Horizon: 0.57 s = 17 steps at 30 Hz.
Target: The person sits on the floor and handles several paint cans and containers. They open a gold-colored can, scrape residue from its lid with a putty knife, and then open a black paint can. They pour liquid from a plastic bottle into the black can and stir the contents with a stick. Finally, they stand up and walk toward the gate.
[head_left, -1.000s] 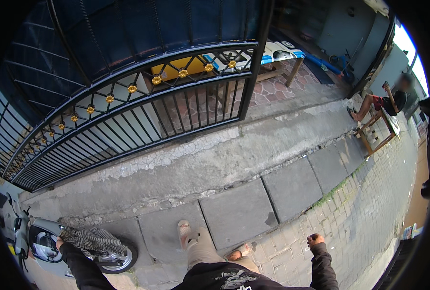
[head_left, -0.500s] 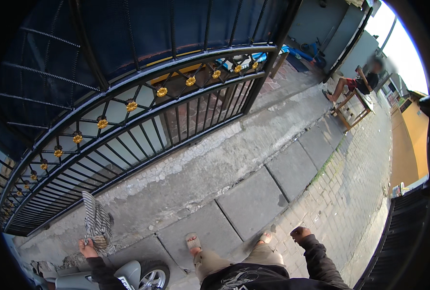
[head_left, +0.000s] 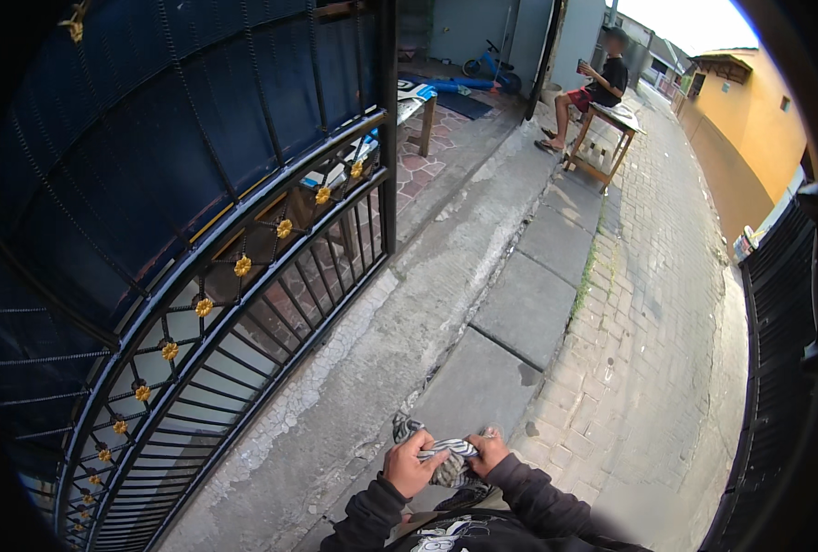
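A black-and-white striped cloth (head_left: 451,449) is bunched between my two hands, low in front of my body. My left hand (head_left: 412,465) has its fingers closed on the cloth's left part, and a loose end pokes up past it. On the other side my right hand (head_left: 490,452) pinches the cloth's right end. Below the hands some of the fabric hangs down, partly hidden by my fingers. To the left stands a black metal gate (head_left: 243,317) with gold flower ornaments and a dark blue backing; neither hand touches it.
Grey concrete slabs (head_left: 524,317) run ahead beside a brick-paved lane (head_left: 643,368). Farther up, a person (head_left: 602,83) sits on a wooden table (head_left: 602,147). Past the gate's end lies a tiled yard with another small table (head_left: 417,99). A black fence (head_left: 781,340) borders the right.
The striped cloth has come from the far left to the front of my body. My right hand has moved in and taken hold of it too. My view has turned right along the lane.
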Available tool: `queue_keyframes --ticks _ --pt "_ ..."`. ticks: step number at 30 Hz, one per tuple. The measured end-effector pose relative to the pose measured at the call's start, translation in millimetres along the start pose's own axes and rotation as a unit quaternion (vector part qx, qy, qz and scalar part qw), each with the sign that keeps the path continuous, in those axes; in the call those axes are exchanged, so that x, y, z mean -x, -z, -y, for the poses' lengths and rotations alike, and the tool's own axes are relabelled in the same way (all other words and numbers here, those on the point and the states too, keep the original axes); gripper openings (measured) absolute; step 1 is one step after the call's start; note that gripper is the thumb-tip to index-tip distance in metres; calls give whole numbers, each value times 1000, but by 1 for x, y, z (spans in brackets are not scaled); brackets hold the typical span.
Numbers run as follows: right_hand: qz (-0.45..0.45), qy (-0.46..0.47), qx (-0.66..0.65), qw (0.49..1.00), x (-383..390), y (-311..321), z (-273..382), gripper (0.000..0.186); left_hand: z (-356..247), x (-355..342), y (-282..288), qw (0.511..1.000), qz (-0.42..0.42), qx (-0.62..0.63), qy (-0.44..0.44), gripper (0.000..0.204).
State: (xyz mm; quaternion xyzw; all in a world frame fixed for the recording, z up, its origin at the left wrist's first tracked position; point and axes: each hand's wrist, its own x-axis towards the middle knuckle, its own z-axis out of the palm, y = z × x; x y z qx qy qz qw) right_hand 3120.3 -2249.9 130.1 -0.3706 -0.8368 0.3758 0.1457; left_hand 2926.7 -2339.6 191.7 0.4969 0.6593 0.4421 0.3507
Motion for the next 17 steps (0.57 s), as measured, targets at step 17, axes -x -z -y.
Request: queue_keyframes --ticks 17 --pt "-59 -65 -508 857 -450 437 -177 30 -74 -601 -52 940 -300 -153 59 24"
